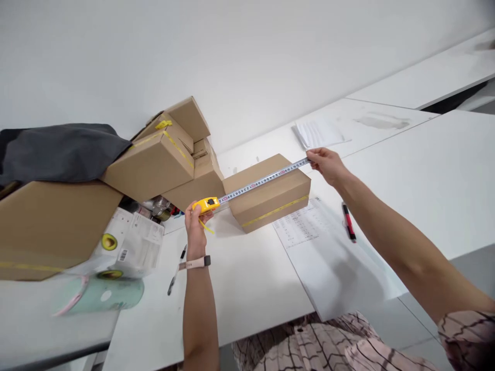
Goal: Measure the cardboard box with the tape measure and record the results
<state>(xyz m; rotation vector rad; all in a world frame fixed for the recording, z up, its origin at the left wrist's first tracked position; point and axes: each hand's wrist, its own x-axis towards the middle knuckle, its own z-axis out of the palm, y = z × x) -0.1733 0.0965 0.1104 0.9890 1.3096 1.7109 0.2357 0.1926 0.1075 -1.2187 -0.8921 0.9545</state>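
Note:
My left hand [196, 226] is closed around the yellow case of a tape measure [207, 205], just off the near-left end of a brown cardboard box [266, 193]. The silver blade [263, 181] runs out over the top of the box toward the upper right. Its far end is pinched between the fingers of my right hand [327, 164], beyond the box's right end. A yellow strip of tape runs along the box's front side. A short yellow strap hangs from the tape measure's case.
More cardboard boxes [150, 165] stack at the left, with a dark cloth [58, 153] draped over them. Printed sheets [328, 257] and a red-and-black pen [348, 222] lie at the right. Another paper stack [319, 133] lies behind. A mint-green container [104, 294] is at lower left.

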